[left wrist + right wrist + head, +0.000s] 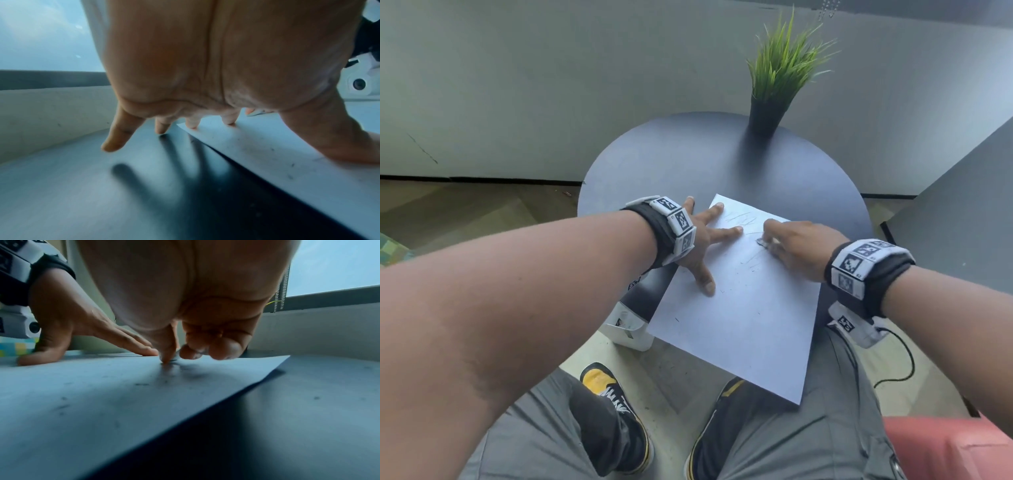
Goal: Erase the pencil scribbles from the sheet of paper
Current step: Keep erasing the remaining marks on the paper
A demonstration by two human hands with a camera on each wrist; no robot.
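A white sheet of paper (739, 315) lies on the round dark table (688, 164), its near corner hanging over the edge. Faint pencil scribbles (736, 219) mark its far part. My left hand (705, 240) is spread flat, with thumb and two fingers pressing the sheet's left edge and the other fingers on the table (82, 178). My right hand (791, 246) is curled and pinches a small grey eraser (762, 241) against the paper among the scribbles. In the right wrist view only a sliver of the eraser (174, 359) shows between thumb and fingers on the sheet (102, 402).
A potted green grass plant (774, 89) stands at the table's far edge. A grey wall lies behind. A dark panel (962, 212) rises to the right. My knees and shoes sit under the near edge, next to a red seat (945, 448).
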